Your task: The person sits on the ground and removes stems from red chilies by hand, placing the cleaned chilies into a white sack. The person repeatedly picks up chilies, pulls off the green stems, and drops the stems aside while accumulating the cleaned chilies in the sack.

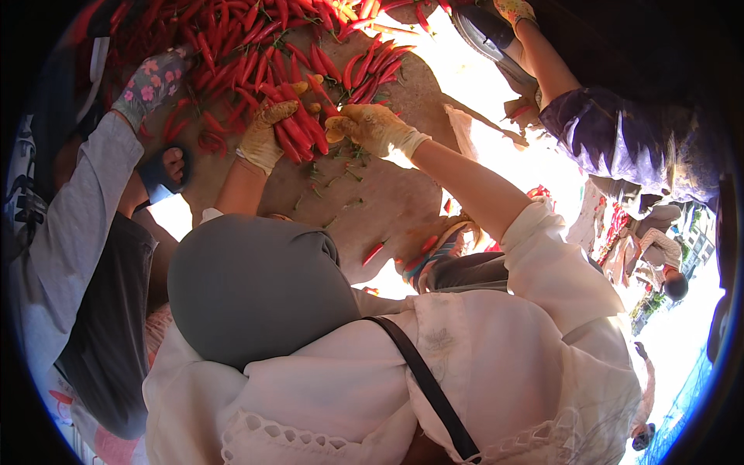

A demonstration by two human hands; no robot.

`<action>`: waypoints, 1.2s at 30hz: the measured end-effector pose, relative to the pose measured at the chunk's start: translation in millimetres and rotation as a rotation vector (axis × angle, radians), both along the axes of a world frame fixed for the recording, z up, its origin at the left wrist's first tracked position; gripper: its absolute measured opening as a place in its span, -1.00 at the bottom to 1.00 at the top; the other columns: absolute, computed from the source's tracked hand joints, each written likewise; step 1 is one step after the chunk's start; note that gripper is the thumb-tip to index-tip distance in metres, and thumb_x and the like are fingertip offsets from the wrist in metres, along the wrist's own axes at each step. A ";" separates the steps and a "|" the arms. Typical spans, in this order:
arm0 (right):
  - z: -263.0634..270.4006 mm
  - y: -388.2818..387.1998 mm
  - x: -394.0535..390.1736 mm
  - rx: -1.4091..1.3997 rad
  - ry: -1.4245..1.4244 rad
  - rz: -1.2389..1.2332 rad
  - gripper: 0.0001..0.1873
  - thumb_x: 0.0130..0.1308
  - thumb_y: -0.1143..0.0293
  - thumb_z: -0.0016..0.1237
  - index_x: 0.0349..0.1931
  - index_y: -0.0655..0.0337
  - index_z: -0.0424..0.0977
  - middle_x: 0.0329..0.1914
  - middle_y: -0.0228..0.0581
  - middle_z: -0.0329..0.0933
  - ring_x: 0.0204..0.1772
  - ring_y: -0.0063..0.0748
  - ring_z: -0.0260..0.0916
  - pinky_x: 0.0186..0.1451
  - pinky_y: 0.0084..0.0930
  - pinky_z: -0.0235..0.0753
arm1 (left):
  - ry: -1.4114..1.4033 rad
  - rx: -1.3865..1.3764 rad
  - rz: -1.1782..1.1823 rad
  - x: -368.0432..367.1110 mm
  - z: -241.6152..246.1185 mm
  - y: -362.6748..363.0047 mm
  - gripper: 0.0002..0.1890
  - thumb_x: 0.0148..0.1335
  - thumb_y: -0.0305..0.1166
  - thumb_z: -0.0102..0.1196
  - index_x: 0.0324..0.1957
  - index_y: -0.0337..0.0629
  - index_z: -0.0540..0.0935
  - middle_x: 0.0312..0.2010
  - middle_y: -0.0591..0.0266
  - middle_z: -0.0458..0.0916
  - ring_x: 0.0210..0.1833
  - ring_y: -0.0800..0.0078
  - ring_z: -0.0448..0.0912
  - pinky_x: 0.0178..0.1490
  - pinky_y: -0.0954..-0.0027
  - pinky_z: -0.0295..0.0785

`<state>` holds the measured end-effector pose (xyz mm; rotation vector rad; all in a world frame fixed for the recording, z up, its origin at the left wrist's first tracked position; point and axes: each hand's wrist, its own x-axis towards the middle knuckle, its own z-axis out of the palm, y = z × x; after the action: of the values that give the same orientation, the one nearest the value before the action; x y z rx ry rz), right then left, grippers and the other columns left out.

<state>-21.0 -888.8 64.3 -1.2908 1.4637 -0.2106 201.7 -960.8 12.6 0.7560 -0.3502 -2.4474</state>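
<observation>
A bunch of red chili peppers (299, 125) lies in my left hand (264, 131), which wears a stained, cream-coloured work glove and grips them between fingers and thumb. Close on its right, my right hand (372, 129), in a matching dirty glove, has its fingertips at the lower end of one red chili pepper (322, 96) that slants up beside the bunch. A large heap of red chilies (232, 35) with green stems spreads beyond both hands. To the right of the bunch lies a smaller fan of chilies (375, 70). Loose green stems (349, 168) are scattered below my hands.
At left, a co-worker's hand in a flowered glove (152, 84) reaches into the heap, near a sandalled foot (173, 164). Another co-worker's gloved hand (516, 10) and shoe (482, 43) are at upper right. A single chili (374, 253) lies on the brown ground sheet (314, 197).
</observation>
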 end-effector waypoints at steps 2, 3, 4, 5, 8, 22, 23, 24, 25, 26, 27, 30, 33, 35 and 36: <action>6.7 21.8 -5.0 0.047 -0.078 0.226 -0.57 0.42 -0.03 -0.13 -0.21 0.19 0.54 -0.30 -0.09 0.62 -0.12 -0.10 0.58 -0.07 -0.32 0.51 | 0.010 -0.039 0.020 9.5 2.5 -0.5 -0.59 0.17 -0.54 0.17 0.10 -0.13 0.57 0.32 0.04 0.37 0.03 0.25 0.56 0.15 0.15 0.51; 8.4 30.5 -9.1 0.091 -0.047 0.327 -0.58 0.41 -0.03 -0.10 -0.25 0.18 0.53 -0.32 -0.13 0.62 -0.15 -0.13 0.58 -0.12 -0.34 0.51 | 0.026 -0.063 0.023 13.2 2.5 -1.4 -0.60 0.17 -0.52 0.18 0.10 -0.13 0.57 0.32 0.03 0.37 0.03 0.25 0.56 0.13 0.15 0.52; 9.5 38.0 -13.6 0.061 0.098 0.603 -0.64 0.40 0.02 -0.05 -0.25 0.15 0.54 -0.31 -0.16 0.62 -0.16 -0.16 0.58 -0.12 -0.36 0.51 | 0.072 -0.071 0.013 18.6 3.1 -1.9 -0.61 0.18 -0.50 0.19 0.09 -0.14 0.58 0.31 -0.01 0.38 0.02 0.26 0.55 0.12 0.15 0.52; 10.2 42.9 -19.1 0.050 0.248 0.866 -0.70 0.38 0.08 -0.01 -0.25 0.12 0.55 -0.31 -0.19 0.62 -0.16 -0.19 0.59 -0.13 -0.38 0.51 | 0.079 -0.058 0.015 21.3 2.8 -1.1 -0.60 0.16 -0.48 0.21 0.09 -0.15 0.57 0.28 0.00 0.41 0.01 0.26 0.57 0.12 0.17 0.52; 2.0 15.2 -52.4 -0.134 0.264 0.349 -0.78 0.39 0.19 -0.02 -0.07 0.00 0.57 -0.25 -0.27 0.61 -0.10 -0.25 0.58 -0.08 -0.40 0.53 | 0.100 -0.008 0.025 20.2 0.6 3.2 -0.57 0.12 -0.44 0.28 0.08 -0.16 0.58 0.18 0.01 0.52 -0.03 0.26 0.60 0.16 0.21 0.51; -32.6 -35.4 7.9 -0.308 0.733 -0.087 -0.67 0.26 0.07 0.11 -0.31 0.19 0.61 -0.31 -0.14 0.65 -0.20 -0.13 0.64 -0.24 -0.34 0.60 | -0.004 0.058 -0.064 2.6 -4.1 10.6 -0.50 0.10 -0.50 0.25 0.14 -0.20 0.52 0.05 0.05 0.58 -0.06 0.25 0.59 0.15 0.21 0.51; -25.4 -32.3 8.0 -0.300 0.747 -0.076 -0.68 0.25 0.08 0.11 -0.33 0.19 0.62 -0.33 -0.13 0.65 -0.22 -0.13 0.65 -0.26 -0.35 0.59 | -0.008 0.060 -0.070 0.5 -4.1 11.7 -0.49 0.10 -0.50 0.25 0.16 -0.18 0.51 0.08 0.05 0.56 -0.07 0.25 0.59 0.14 0.21 0.51; -16.4 -25.3 9.0 -0.350 0.748 -0.058 -0.72 0.21 0.11 0.13 -0.39 0.16 0.62 -0.38 -0.14 0.64 -0.29 -0.18 0.65 -0.33 -0.37 0.58 | -0.039 0.059 -0.051 -1.2 -2.8 12.5 -0.47 0.11 -0.50 0.24 0.18 -0.17 0.49 0.12 0.04 0.54 -0.06 0.24 0.58 0.14 0.20 0.51; -6.8 -18.5 10.6 -0.448 0.759 0.071 -0.77 0.16 0.17 0.16 -0.43 0.15 0.62 -0.42 -0.19 0.64 -0.32 -0.23 0.66 -0.38 -0.40 0.57 | -0.070 0.066 -0.048 -1.9 0.0 12.3 -0.44 0.11 -0.50 0.23 0.21 -0.16 0.47 0.15 0.04 0.51 -0.06 0.24 0.58 0.14 0.20 0.51; 2.7 -12.4 12.8 -0.376 0.704 0.237 -0.81 0.10 0.23 0.19 -0.43 0.15 0.62 -0.43 -0.24 0.64 -0.32 -0.26 0.66 -0.39 -0.39 0.56 | -0.084 0.070 -0.044 -5.9 2.4 11.0 -0.42 0.12 -0.49 0.23 0.23 -0.14 0.45 0.18 0.04 0.49 -0.06 0.24 0.58 0.14 0.20 0.50; 11.6 -4.7 14.4 -0.390 0.645 0.364 -0.83 0.06 0.26 0.20 -0.43 0.15 0.61 -0.45 -0.29 0.64 -0.32 -0.25 0.66 -0.41 -0.37 0.54 | -0.025 0.082 -0.103 -9.6 5.4 8.8 -0.39 0.12 -0.49 0.22 0.27 -0.14 0.41 0.16 0.03 0.50 -0.06 0.24 0.57 0.14 0.19 0.50; 27.7 5.6 6.5 -0.318 0.555 0.367 -0.82 -0.08 0.27 0.29 -0.53 0.13 0.61 -0.55 -0.23 0.60 -0.37 -0.19 0.64 -0.38 -0.36 0.56 | -0.046 -0.014 -0.285 -20.0 18.0 -1.7 -0.27 0.07 -0.46 0.26 0.33 -0.15 0.32 0.09 0.02 0.52 -0.10 0.26 0.56 0.13 0.21 0.51; 27.9 6.9 -10.0 -0.418 0.465 0.287 -0.78 0.03 0.19 0.24 -0.50 0.15 0.60 -0.56 -0.22 0.59 -0.36 -0.16 0.63 -0.36 -0.33 0.56 | -0.101 -0.031 -0.335 -29.0 31.7 -16.6 -0.36 0.04 -0.45 0.28 0.22 -0.18 0.41 -0.06 0.10 0.59 -0.16 0.28 0.56 0.06 0.18 0.52; 19.4 6.6 -20.3 -0.423 0.399 0.239 -0.75 0.17 0.15 0.13 -0.47 0.15 0.61 -0.53 -0.21 0.59 -0.35 -0.15 0.63 -0.36 -0.29 0.55 | -0.113 -0.083 -0.353 -36.5 38.8 -25.4 -0.39 0.07 -0.41 0.27 0.21 -0.19 0.42 -0.11 0.10 0.59 -0.17 0.28 0.55 0.03 0.20 0.51; 14.6 7.5 -22.5 -0.381 0.358 0.211 -0.72 0.25 0.13 0.05 -0.45 0.14 0.62 -0.50 -0.21 0.60 -0.34 -0.16 0.63 -0.35 -0.27 0.55 | -0.156 -0.095 -0.380 -40.8 43.0 -29.8 -0.40 0.09 -0.38 0.25 0.21 -0.20 0.42 -0.13 0.11 0.58 -0.17 0.29 0.54 0.02 0.21 0.51</action>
<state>-43.5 -881.4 78.8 -1.8557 1.6208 -0.1256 160.9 -990.6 55.6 0.9105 -0.7234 -2.7018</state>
